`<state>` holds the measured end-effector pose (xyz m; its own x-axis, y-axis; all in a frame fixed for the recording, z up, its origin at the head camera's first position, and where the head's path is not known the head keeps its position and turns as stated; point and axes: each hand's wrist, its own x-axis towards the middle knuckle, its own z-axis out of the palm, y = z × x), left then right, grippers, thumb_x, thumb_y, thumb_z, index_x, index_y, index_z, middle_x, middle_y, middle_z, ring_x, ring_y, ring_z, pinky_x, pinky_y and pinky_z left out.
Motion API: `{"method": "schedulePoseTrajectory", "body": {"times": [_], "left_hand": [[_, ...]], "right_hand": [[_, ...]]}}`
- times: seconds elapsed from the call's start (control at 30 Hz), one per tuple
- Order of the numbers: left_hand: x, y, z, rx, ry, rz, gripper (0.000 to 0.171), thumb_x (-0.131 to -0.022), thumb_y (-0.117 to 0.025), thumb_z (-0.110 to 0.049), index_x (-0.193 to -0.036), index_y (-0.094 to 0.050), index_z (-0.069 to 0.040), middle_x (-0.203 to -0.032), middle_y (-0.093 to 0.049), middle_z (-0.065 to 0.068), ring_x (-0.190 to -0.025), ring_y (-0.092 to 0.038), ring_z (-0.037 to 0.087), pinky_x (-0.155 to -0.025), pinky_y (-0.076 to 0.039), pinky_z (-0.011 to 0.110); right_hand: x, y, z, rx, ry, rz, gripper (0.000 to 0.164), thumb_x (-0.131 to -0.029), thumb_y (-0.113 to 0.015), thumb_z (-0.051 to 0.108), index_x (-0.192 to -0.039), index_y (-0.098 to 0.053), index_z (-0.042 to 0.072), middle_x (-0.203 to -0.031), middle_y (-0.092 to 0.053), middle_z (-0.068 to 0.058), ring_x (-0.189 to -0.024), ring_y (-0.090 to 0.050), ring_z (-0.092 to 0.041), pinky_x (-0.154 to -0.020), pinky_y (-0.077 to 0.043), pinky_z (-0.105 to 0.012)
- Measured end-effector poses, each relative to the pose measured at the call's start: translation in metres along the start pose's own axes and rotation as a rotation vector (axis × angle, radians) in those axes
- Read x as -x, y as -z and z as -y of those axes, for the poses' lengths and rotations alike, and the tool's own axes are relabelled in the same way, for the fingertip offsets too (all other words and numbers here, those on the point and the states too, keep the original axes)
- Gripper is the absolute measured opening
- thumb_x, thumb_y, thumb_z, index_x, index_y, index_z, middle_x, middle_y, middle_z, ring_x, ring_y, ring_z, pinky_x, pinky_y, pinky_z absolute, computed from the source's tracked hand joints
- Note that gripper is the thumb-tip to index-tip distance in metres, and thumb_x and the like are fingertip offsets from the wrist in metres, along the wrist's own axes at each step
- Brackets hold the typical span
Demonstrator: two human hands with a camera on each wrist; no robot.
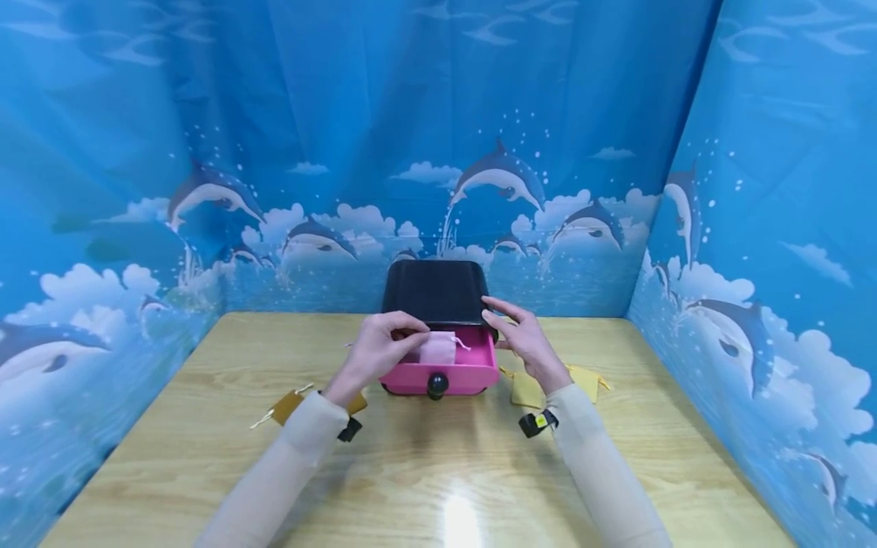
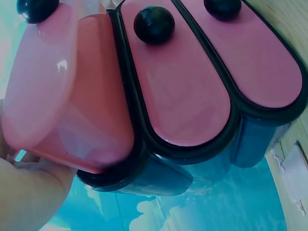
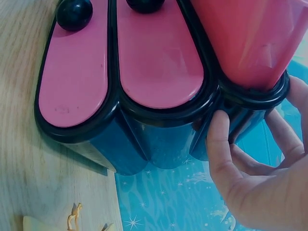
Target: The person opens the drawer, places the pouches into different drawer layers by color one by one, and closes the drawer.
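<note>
A black drawer cabinet (image 1: 435, 293) stands at the back of the table with its pink top drawer (image 1: 411, 378) pulled out. Inside lies a small pale drawstring pouch (image 1: 438, 350), its cords toward the right. Over the drawer's left side, my left hand (image 1: 377, 346) pinches the pouch's left end between thumb and fingers; the fingertips are partly hidden. My right hand (image 1: 526, 341) rests its spread fingers against the cabinet's right side, close by the open drawer. In the right wrist view, its fingers (image 3: 220, 139) touch the black casing.
Two more pink drawers (image 3: 159, 57) sit closed below the open one. Brown pouches (image 1: 284, 407) lie on the left of the wooden table (image 1: 384, 487), partly under the left arm. Yellow pouches (image 1: 526, 390) lie by the right wrist. Another pale pouch (image 2: 294, 168) lies left of the cabinet. Dolphin-print curtains (image 1: 384, 152) surround the table.
</note>
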<state>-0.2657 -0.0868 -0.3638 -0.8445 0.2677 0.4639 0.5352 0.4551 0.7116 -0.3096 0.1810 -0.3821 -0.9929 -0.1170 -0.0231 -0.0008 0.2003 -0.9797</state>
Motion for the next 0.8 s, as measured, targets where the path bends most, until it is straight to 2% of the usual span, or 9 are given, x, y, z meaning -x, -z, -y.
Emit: {"method": "schedulePoseTrajectory", "body": {"times": [0.17, 0.4, 0.6, 0.8], "left_hand": [[0.0010, -0.0010, -0.0009, -0.085, -0.037, -0.021, 0.010, -0.086, -0.076, -0.012, -0.095, -0.079, -0.016, -0.092, -0.074, -0.002, -0.075, -0.062, 0.012, -0.065, -0.055, 0.025], [0.0031, -0.0017, -0.0031, -0.181, -0.058, -0.040, 0.009, -0.084, -0.077, -0.009, -0.093, -0.079, -0.012, -0.091, -0.076, 0.001, -0.082, -0.068, 0.014, -0.075, -0.058, 0.030], [0.0035, -0.0016, -0.0025, -0.188, -0.061, -0.059, 0.011, -0.083, -0.079, -0.008, -0.093, -0.079, -0.010, -0.092, -0.077, 0.003, -0.084, -0.071, 0.016, -0.076, -0.059, 0.033], [0.0025, -0.0011, 0.0002, -0.132, -0.040, -0.082, 0.012, -0.083, -0.079, -0.009, -0.095, -0.079, -0.010, -0.093, -0.077, 0.003, -0.085, -0.072, 0.017, -0.077, -0.060, 0.033]], "right_hand": [[0.0013, 0.0000, 0.0007, 0.002, -0.007, -0.001, 0.052, -0.094, -0.063, 0.044, -0.143, -0.051, 0.030, -0.158, -0.033, -0.001, -0.128, -0.053, -0.028, -0.080, -0.057, -0.031], [0.0009, -0.0011, -0.0005, 0.002, -0.005, -0.014, 0.051, -0.094, -0.064, 0.044, -0.142, -0.052, 0.029, -0.157, -0.035, -0.002, -0.124, -0.056, -0.028, -0.077, -0.057, -0.029], [0.0015, -0.0010, 0.0000, 0.001, 0.005, -0.012, 0.051, -0.094, -0.064, 0.044, -0.142, -0.052, 0.028, -0.157, -0.036, -0.002, -0.120, -0.057, -0.026, -0.074, -0.057, -0.028], [0.0016, -0.0004, -0.0004, -0.004, 0.013, -0.007, 0.052, -0.094, -0.063, 0.043, -0.143, -0.052, 0.028, -0.157, -0.036, -0.002, -0.122, -0.055, -0.025, -0.072, -0.056, -0.026]]}}
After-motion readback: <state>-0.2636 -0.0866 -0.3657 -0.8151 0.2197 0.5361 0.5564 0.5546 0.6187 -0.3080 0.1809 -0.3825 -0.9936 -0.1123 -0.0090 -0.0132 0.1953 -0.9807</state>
